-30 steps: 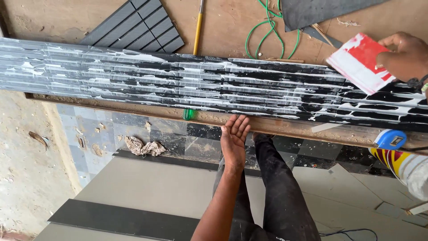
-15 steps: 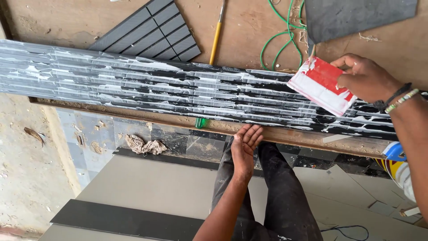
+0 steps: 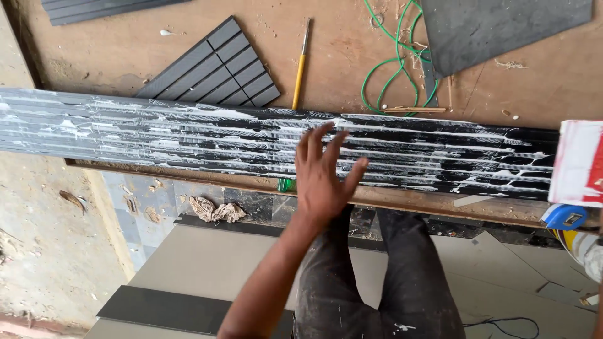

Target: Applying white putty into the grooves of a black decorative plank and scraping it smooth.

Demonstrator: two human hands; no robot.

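A long black ribbed strip (image 3: 440, 154) lies across the wooden workbench, smeared with streaks of white glue. My left hand (image 3: 323, 179) hovers over the strip's near edge with the fingers spread, holding nothing. A red and white card (image 3: 578, 163) sticks in from the right edge over the strip's right end. The hand holding it is out of frame. My dark trousers (image 3: 383, 276) show below the bench.
On the bench behind the strip lie a grey slatted panel (image 3: 217, 66), a yellow-handled brush (image 3: 299, 69), a coil of green wire (image 3: 396, 69) and a dark grey sheet (image 3: 502, 28). A blue tape measure (image 3: 564, 217) sits at the bench's right front edge. Tiles and a crumpled rag (image 3: 217, 210) lie on the floor.
My left hand has lifted off the bench's front edge and now hovers, fingers spread, over the strip. The view shifted, so the card and my right hand slid to the right edge.
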